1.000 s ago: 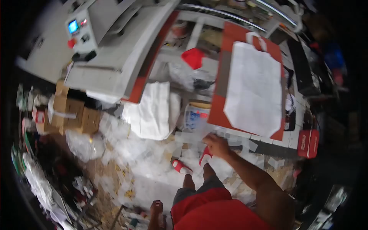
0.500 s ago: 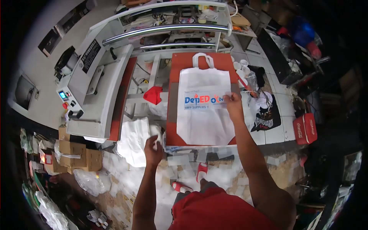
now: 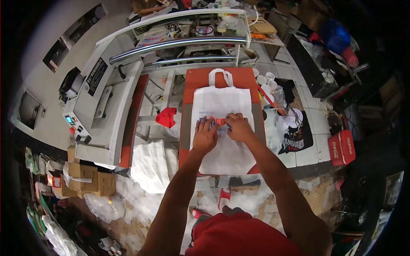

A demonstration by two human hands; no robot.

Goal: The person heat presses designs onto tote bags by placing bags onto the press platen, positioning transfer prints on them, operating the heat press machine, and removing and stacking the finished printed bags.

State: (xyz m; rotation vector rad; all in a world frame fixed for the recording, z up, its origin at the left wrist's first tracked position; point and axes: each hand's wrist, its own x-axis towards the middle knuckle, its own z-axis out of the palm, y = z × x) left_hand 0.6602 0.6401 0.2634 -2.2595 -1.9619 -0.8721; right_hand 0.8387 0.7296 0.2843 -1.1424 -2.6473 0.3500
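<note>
A white bag point(image 3: 222, 100) lies flat on the red-brown board point(image 3: 194, 79), its handles toward the far edge. Across its middle is a printed film sheet point(image 3: 220, 121) with blue and red lettering, partly covered by my hands. My left hand point(image 3: 206, 133) rests on the sheet's left part, fingers spread. On its right part is my right hand point(image 3: 238, 126), fingers bent and pressed together at the edge; whether they pinch the film is too small to tell.
A heat press point(image 3: 106, 115) with a lit display stands left. White bags point(image 3: 149, 166) are stacked beside the board. Boxes point(image 3: 83, 179) sit at lower left, a red cooler bag point(image 3: 341, 147) at right. A person's arm point(image 3: 149, 9) shows at the top.
The film sheet, held up by my right hand half a second ago, is now down on the bag. My left hand has moved from the stack onto the sheet.
</note>
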